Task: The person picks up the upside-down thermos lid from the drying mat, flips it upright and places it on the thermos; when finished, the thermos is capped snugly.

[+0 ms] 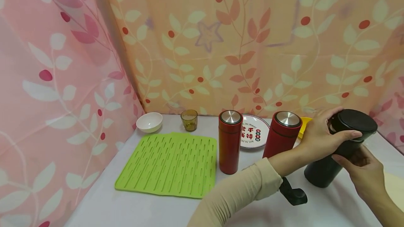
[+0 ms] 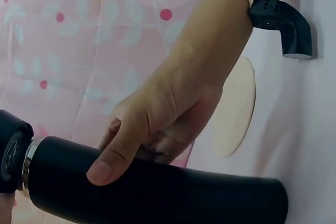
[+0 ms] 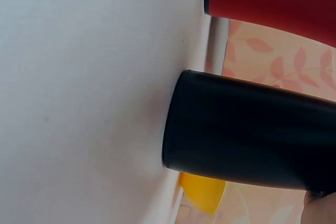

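Observation:
A black thermos (image 1: 322, 171) stands at the right of the table. My left hand (image 1: 322, 132) grips its black lid (image 1: 356, 119) from the left, thumb along the side. Lower down, my right hand (image 1: 367, 172) holds the body. The left wrist view shows the right thumb (image 2: 107, 171) laid across the body, near the silver neck ring (image 2: 26, 167). There the lid (image 2: 11, 150) sits at the neck, a dark inner rim showing. In the right wrist view the thermos base (image 3: 176, 124) meets the white table.
Two red thermoses (image 1: 229, 150) (image 1: 282, 134) stand left of the black one, a white printed plate (image 1: 254, 137) behind them. A green ridged mat (image 1: 170, 164) lies left, with a white bowl (image 1: 149, 122) and amber glass (image 1: 189, 121) behind. A yellow object (image 1: 303, 125) and beige round piece (image 2: 236, 111) are nearby.

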Demonstrator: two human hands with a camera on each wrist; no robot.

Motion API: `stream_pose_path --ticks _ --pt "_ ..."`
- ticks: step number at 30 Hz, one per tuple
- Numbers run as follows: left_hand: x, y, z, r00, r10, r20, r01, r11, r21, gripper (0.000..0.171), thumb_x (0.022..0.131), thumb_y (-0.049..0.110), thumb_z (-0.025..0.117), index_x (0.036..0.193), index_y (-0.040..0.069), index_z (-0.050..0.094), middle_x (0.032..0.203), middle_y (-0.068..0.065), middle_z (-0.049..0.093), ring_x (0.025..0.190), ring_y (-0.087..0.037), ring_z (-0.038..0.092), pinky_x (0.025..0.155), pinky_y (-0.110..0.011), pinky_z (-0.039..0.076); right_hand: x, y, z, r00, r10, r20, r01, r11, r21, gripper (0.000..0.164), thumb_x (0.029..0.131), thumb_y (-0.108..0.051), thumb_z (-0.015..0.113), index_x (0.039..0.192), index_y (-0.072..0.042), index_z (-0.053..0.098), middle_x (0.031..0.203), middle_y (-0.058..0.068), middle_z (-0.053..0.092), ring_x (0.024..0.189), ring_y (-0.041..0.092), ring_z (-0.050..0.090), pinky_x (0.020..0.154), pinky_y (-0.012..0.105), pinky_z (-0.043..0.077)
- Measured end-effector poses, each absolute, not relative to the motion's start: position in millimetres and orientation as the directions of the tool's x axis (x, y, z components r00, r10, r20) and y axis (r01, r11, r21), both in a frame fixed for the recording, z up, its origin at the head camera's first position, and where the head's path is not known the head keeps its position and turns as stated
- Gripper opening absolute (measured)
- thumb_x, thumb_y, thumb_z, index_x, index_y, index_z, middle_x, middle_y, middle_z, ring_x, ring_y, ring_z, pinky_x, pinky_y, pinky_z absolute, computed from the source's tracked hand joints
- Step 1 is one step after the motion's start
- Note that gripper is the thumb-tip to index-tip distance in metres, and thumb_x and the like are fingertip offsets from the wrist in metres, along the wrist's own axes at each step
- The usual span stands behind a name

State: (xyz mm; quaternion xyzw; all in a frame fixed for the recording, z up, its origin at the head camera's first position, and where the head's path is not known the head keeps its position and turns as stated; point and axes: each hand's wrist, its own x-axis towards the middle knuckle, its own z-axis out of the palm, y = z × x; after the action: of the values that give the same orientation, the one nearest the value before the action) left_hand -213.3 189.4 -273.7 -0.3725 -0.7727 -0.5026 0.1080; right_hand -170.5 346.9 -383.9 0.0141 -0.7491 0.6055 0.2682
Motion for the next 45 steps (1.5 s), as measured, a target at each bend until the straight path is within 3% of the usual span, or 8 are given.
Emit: stream_pose_path --ticks 3,11,23,26,30,36,41,45 --pt "-216 193 -274 -0.701 0.456 0.548 0.688 0.233 0.687 0.057 0.075 0.030 0.076 0.126 0.023 0.053 0.111 0.014 0.057 0.097 0.011 0.040 0.074 0.002 0.032 -172 345 -383 -0.853 0.299 0.429 -0.364 0.249 -0.898 0.064 0.080 0.008 0.063 0.135 -0.020 0.046 0.101 -0.027 0.060 0.087 -0.016 0.056 0.068 -0.001 0.043" --pt "-223 198 -269 -0.720 0.475 0.506 0.665 0.263 0.699 0.054 0.076 0.031 0.075 0.126 0.022 0.054 0.110 0.015 0.060 0.095 0.011 0.043 0.075 0.001 0.033 -173 346 -380 -0.843 0.307 0.442 -0.296 0.421 -0.857 0.065 0.080 0.005 0.065 0.135 -0.022 0.045 0.098 -0.032 0.056 0.084 -0.018 0.054 0.067 -0.002 0.042" --pt "-228 202 -271 -0.704 0.501 0.503 0.689 0.309 0.656 0.049 0.075 0.033 0.075 0.120 0.021 0.057 0.101 0.015 0.061 0.087 0.011 0.043 0.069 0.002 0.032 -171 346 -383 -0.842 0.329 0.428 -0.286 0.401 -0.870 0.068 0.080 0.004 0.065 0.138 -0.021 0.041 0.100 -0.031 0.054 0.086 -0.019 0.052 0.067 -0.003 0.042" --pt "-225 204 -272 -0.727 0.465 0.506 0.670 0.321 0.669 0.045 0.073 0.035 0.076 0.113 0.024 0.060 0.095 0.017 0.059 0.083 0.013 0.042 0.067 0.002 0.032 -170 346 -384 -0.839 0.333 0.431 -0.309 0.360 -0.880 0.067 0.080 0.007 0.064 0.138 -0.020 0.042 0.100 -0.029 0.056 0.086 -0.017 0.053 0.067 -0.002 0.042" --pt "-221 206 -274 -0.782 0.386 0.489 0.614 0.348 0.708 0.051 0.069 0.039 0.078 0.115 0.029 0.059 0.098 0.022 0.054 0.083 0.015 0.041 0.066 0.001 0.032 -170 346 -384 -0.837 0.338 0.431 -0.326 0.325 -0.888 0.066 0.079 0.008 0.064 0.136 -0.020 0.045 0.099 -0.027 0.058 0.086 -0.016 0.055 0.067 -0.001 0.043" --pt "-219 206 -277 -0.809 0.326 0.488 0.579 0.302 0.758 0.057 0.068 0.038 0.080 0.118 0.029 0.054 0.104 0.023 0.053 0.081 0.015 0.045 0.065 0.002 0.035 -170 344 -382 -0.826 0.341 0.449 -0.317 0.376 -0.871 0.063 0.079 0.007 0.065 0.132 -0.022 0.048 0.097 -0.028 0.058 0.084 -0.016 0.055 0.067 -0.001 0.043" --pt "-222 205 -280 -0.783 0.350 0.515 0.616 0.314 0.723 0.055 0.067 0.038 0.081 0.115 0.027 0.056 0.103 0.022 0.053 0.086 0.016 0.044 0.069 0.003 0.033 -171 343 -381 -0.815 0.325 0.480 -0.372 0.342 -0.863 0.062 0.079 0.010 0.063 0.131 -0.020 0.049 0.099 -0.025 0.060 0.085 -0.014 0.056 0.068 -0.001 0.044" --pt "-225 203 -281 -0.721 0.436 0.538 0.687 0.348 0.638 0.052 0.072 0.039 0.077 0.117 0.026 0.056 0.105 0.019 0.051 0.095 0.014 0.040 0.075 0.003 0.029 -171 344 -380 -0.814 0.322 0.484 -0.408 0.278 -0.870 0.061 0.079 0.012 0.062 0.130 -0.018 0.050 0.099 -0.023 0.062 0.085 -0.013 0.058 0.069 0.000 0.044"
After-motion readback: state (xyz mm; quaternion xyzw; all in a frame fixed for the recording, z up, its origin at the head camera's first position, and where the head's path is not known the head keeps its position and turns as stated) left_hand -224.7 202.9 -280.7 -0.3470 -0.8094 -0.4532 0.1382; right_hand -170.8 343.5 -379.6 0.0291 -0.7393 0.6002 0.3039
